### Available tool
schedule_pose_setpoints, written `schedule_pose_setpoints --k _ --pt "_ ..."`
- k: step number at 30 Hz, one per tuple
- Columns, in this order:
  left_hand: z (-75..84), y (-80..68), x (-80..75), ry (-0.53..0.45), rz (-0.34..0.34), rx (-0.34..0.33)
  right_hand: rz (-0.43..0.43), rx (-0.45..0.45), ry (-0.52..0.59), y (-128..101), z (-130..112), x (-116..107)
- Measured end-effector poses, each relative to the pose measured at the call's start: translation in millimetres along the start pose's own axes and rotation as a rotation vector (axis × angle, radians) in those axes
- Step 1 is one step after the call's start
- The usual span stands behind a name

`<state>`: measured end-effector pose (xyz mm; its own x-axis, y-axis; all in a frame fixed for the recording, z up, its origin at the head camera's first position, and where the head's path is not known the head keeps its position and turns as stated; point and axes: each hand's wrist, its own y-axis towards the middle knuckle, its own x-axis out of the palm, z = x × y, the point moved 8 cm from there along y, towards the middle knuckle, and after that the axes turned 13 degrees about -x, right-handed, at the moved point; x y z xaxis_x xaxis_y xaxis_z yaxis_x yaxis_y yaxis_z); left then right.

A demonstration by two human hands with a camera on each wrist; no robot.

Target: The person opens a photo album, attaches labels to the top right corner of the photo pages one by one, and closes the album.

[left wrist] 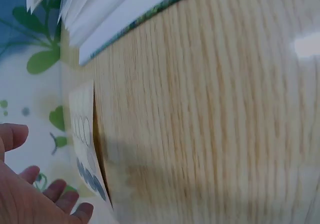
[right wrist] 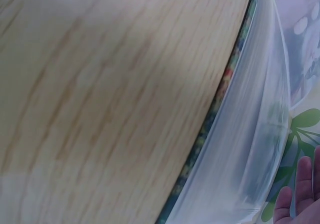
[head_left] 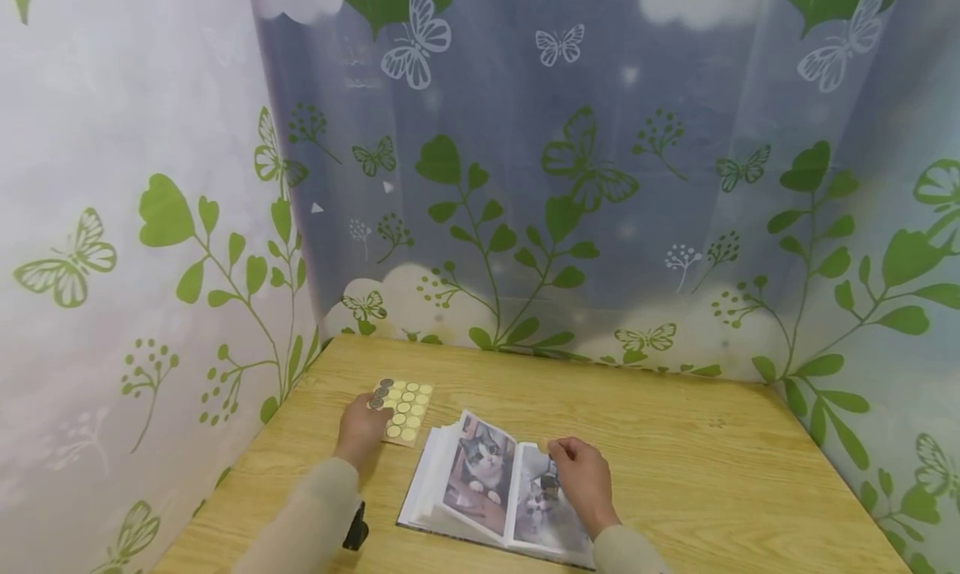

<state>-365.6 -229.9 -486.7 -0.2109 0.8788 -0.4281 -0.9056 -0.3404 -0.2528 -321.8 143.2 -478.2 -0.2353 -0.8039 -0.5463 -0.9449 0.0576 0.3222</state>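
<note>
An open photo album [head_left: 495,486] lies near the front edge of the wooden tabletop [head_left: 675,441], about midway between its left and right edges, showing cat pictures on both pages. The right hand [head_left: 583,478] rests on the right-hand page with its fingers loosely curled near the top of that page; whether they pinch the page edge cannot be told. In the right wrist view the album's stacked clear sleeves [right wrist: 250,134] sit just beside the fingertips [right wrist: 300,184]. Toward the left edge of the tabletop, just beyond the album's upper left corner, lies a sticker sheet [head_left: 405,407] with rows of round dots. The left hand [head_left: 362,428] lies on the near end of that sheet, fingers relaxed and slightly spread, touching it. The left wrist view shows the sheet [left wrist: 85,139] right beside those fingers [left wrist: 60,191].
</note>
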Motion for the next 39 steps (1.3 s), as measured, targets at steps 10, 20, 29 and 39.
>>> schedule_pose_setpoints --k 10,20,29,39 --pt "42.6 -29.5 51.8 0.138 -0.061 0.272 -0.002 -0.004 -0.006 -1 0 0" --pt "76.1 -72.8 98.1 0.416 -0.203 0.616 -0.003 -0.001 -0.014 0 1 -1" --pt "53.3 -87.5 114.3 0.719 -0.319 0.613 -0.004 0.013 0.001 1 1 0" --pt "20.9 -92.4 121.3 0.782 -0.401 0.526 -0.012 0.008 -0.002 4 0 1"
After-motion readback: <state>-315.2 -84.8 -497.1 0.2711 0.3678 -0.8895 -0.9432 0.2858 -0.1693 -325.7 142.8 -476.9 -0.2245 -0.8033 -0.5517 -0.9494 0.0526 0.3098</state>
